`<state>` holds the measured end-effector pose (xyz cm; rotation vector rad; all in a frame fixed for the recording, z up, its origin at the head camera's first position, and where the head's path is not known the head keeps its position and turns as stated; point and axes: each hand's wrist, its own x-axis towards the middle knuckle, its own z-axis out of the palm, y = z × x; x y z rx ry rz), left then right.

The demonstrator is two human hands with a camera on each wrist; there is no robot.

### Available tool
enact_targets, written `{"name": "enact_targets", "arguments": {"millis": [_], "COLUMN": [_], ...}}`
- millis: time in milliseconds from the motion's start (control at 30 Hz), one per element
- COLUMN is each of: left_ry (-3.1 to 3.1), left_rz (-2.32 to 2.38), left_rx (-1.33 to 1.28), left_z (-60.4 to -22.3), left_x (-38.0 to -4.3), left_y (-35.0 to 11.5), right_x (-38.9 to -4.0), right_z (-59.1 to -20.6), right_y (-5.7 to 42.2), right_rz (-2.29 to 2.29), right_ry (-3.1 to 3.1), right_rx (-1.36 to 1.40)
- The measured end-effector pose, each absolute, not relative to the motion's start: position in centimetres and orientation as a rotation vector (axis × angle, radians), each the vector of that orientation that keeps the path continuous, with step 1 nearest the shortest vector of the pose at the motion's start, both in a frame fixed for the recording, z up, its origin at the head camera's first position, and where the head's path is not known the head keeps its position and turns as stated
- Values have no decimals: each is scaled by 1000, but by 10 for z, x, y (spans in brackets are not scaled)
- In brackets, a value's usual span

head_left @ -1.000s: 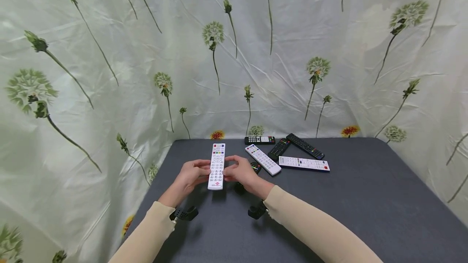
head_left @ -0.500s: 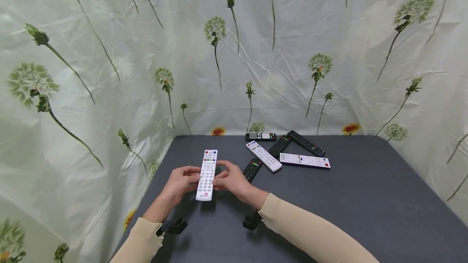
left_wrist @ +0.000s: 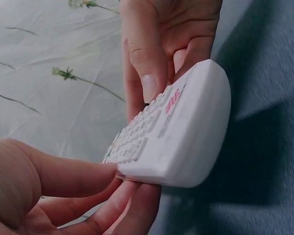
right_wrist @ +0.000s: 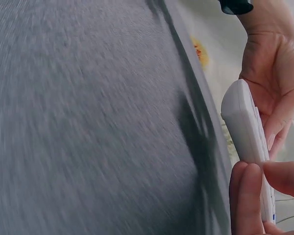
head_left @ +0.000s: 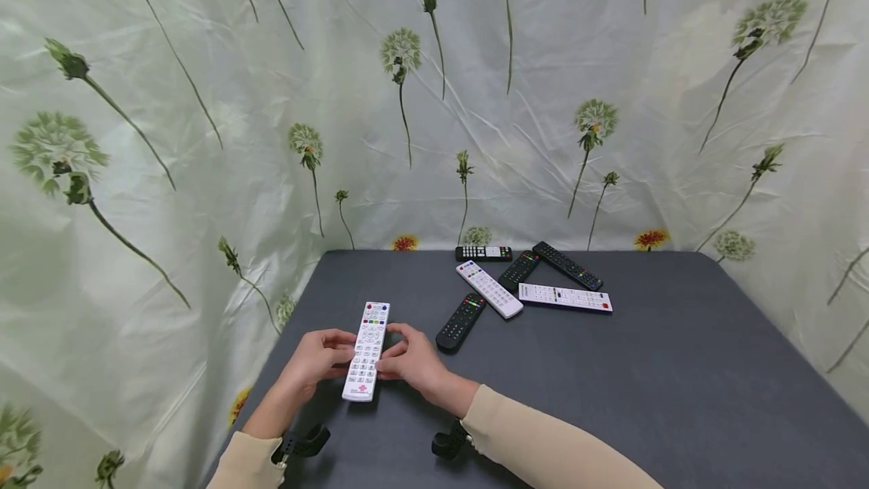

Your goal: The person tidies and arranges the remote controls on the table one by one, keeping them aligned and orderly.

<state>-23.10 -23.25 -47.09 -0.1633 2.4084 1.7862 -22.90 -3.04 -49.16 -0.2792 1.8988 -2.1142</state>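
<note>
Between both hands, a little above the dark table, is a white remote control with its buttons facing up. My left hand pinches its left edge, thumb on top and fingers beneath, as the left wrist view shows on the remote. On the opposite edge my right hand holds it the same way; in the right wrist view its fingers lie against the underside. A black remote lies on the table just beyond the right hand.
Farther back on the table lie two white remotes, one slanted and one sideways. Behind them are black remotes and another black remote. A flowered cloth hangs along the back and left.
Both hands have moved left and toward the person, carrying the white remote lower. The black remote near the right hand is now fully uncovered. The other remotes lie as before.
</note>
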Motion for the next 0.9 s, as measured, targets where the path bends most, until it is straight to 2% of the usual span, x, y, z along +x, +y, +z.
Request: {"name": "enact_targets", "arguments": {"millis": [900], "left_ry": [2490], "left_rz": [1570], "left_rx": [-192], "left_z": [-488], "left_x": [-235], "left_y": [-253], "right_x": [-225], "right_z": [-511], "right_y": [-59], "right_rz": [-2046], "right_ry": [2063], "right_rx": [-306]}}
